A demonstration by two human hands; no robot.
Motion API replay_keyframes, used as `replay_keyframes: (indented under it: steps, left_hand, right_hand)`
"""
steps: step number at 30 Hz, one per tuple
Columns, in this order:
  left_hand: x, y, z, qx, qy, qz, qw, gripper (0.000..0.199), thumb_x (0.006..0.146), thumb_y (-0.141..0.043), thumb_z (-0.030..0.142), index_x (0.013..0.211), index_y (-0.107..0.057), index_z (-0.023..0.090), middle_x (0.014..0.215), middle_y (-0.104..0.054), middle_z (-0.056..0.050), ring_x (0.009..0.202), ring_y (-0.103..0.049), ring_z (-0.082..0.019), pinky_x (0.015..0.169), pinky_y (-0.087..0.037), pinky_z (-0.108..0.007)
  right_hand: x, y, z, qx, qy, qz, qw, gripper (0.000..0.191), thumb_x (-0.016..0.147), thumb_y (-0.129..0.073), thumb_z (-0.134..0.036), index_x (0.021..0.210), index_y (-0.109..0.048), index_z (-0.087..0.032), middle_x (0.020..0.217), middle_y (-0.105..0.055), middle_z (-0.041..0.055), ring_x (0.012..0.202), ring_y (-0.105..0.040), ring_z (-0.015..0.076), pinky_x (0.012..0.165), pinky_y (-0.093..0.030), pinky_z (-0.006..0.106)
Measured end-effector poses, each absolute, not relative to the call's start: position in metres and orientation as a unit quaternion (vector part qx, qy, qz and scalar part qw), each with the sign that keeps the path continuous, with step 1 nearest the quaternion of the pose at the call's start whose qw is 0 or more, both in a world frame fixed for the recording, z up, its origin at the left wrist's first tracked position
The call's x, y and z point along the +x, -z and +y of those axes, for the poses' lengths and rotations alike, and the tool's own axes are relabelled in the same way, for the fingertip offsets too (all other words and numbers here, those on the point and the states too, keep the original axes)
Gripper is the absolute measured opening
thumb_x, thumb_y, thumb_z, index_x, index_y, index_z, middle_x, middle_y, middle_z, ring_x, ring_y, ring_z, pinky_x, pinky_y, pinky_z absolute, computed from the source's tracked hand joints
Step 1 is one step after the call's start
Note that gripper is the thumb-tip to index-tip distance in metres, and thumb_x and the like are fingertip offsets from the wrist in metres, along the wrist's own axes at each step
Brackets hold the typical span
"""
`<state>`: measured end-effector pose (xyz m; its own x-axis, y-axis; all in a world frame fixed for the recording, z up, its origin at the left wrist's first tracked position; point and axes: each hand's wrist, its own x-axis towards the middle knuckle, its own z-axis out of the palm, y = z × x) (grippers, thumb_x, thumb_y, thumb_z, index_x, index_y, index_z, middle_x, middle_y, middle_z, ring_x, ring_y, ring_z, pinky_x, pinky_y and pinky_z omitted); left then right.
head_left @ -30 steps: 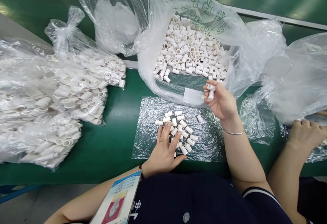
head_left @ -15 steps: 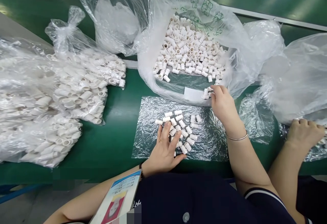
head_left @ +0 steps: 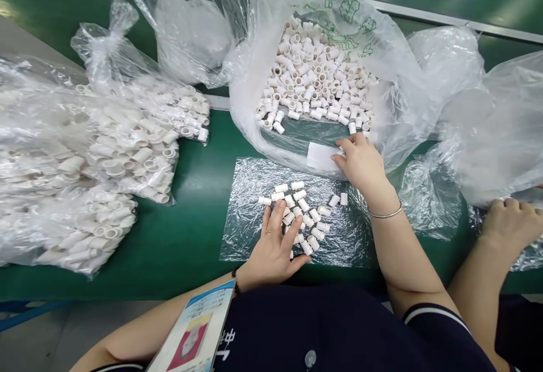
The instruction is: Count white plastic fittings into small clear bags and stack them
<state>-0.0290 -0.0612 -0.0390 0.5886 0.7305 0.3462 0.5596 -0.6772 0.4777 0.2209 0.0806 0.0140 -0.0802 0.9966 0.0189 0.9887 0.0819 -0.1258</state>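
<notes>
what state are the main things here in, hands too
Large translucent plastic bag with green print: open
Short white plastic tube pieces inside it: heaped loose
Clear plastic bag at far left: knotted at the top
Flat clear plastic film: spread out, wrinkled
Short white plastic tubes on the film: lying loose
Left hand: fingers spread, touching tubes
Right hand: fingers bent, grip's contents unclear

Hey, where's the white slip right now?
In the head view, the white slip is just right of centre, at the near side of the open bag, immediately left of the right hand.
</notes>
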Motion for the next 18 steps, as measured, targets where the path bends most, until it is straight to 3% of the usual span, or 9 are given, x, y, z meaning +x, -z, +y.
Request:
replay_keyframes:
  steps: [6, 10, 14, 18]
  left_hand:
    - [-0.030, 0.039, -0.062, 0.877, -0.259, 0.369, 0.165, 0.099, 0.093, -0.060, 0.043, 0.160, 0.005, 0.013, 0.166, 0.017, -0.023, 0.155, 0.005, -0.041, 0.119, -0.011, -0.070]
    - [-0.030, 0.038, -0.062, 0.878, -0.251, 0.370, 0.171, 0.098, 0.094, -0.060, 0.041, 0.160, 0.007, 0.014, 0.165, 0.019, -0.022, 0.155, 0.008, -0.040, 0.120, -0.010, -0.069]
    - [-0.030, 0.037, -0.062, 0.878, -0.243, 0.372, 0.176, 0.099, 0.094, -0.060, 0.041, 0.160, 0.009, 0.015, 0.165, 0.021, -0.021, 0.155, 0.008, -0.040, 0.119, -0.010, -0.070]
    - [-0.031, 0.037, -0.063, 0.880, -0.241, 0.370, 0.175, 0.099, 0.094, -0.060, 0.041, 0.160, 0.009, 0.016, 0.165, 0.021, -0.021, 0.155, 0.008, -0.041, 0.119, -0.012, -0.071]
  right_hand:
    - [0.203, -0.016, 0.074, -0.689, -0.007, -0.724, -0.043, 0.029, 0.096, -0.041, -0.018, 0.111, -0.064, -0.012, 0.108, -0.060, 0.0194, 0.089, -0.057, 0.0279, 0.065, -0.044, 0.035]
    - [0.202, -0.005, 0.072, -0.689, -0.018, -0.724, 0.003, 0.031, 0.093, -0.037, -0.012, 0.107, -0.065, -0.010, 0.107, -0.059, 0.0202, 0.081, -0.057, 0.0241, 0.067, -0.044, 0.036]
    - [0.220, 0.002, 0.070, -0.683, -0.158, -0.676, 0.228, 0.020, 0.090, -0.049, -0.023, 0.097, -0.066, -0.016, 0.101, -0.061, 0.0134, 0.078, -0.057, 0.0204, 0.073, -0.050, 0.038]
    - [0.241, -0.009, 0.058, -0.604, -0.414, -0.468, 0.494, 0.023, 0.089, -0.056, -0.044, 0.101, -0.062, -0.025, 0.088, -0.058, 0.0033, 0.066, -0.053, 0.0138, 0.058, -0.046, 0.029]
